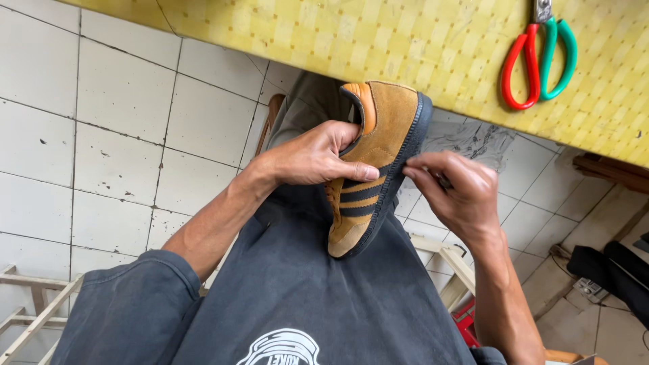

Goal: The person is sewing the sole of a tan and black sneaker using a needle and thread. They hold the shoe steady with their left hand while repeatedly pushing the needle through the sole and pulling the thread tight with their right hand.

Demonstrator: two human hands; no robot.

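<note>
We saw the tan suede shoe [368, 169] near the centre of the frame, standing on its toe against the dark shirt [318, 290] of the person wearing the camera, heel up toward the edge of the yellow counter [405, 47]. It had dark stripes across its side, an orange heel lining and a dark sole facing right.

The left hand [318, 157] came in from the lower left of the frame. Its grip was closed on the shoe: the thumb lay across the striped side, and the other fingers curled over the collar into the opening. The right hand [456, 192] came up from the lower right, just beside the sole. Its grip was pressed together at the fingertips, which met the rim of the sole about halfway along it. A small dark thing seemed to sit between those fingers, but we could not tell what it was.

In the upper right of the frame, a pair of scissors [539, 57] with one red handle and one green handle lay on the counter, well apart from both hands. White floor tiles [122, 135] filled the left of the frame, with a pale wooden frame [34, 311] in the lower left corner.
</note>
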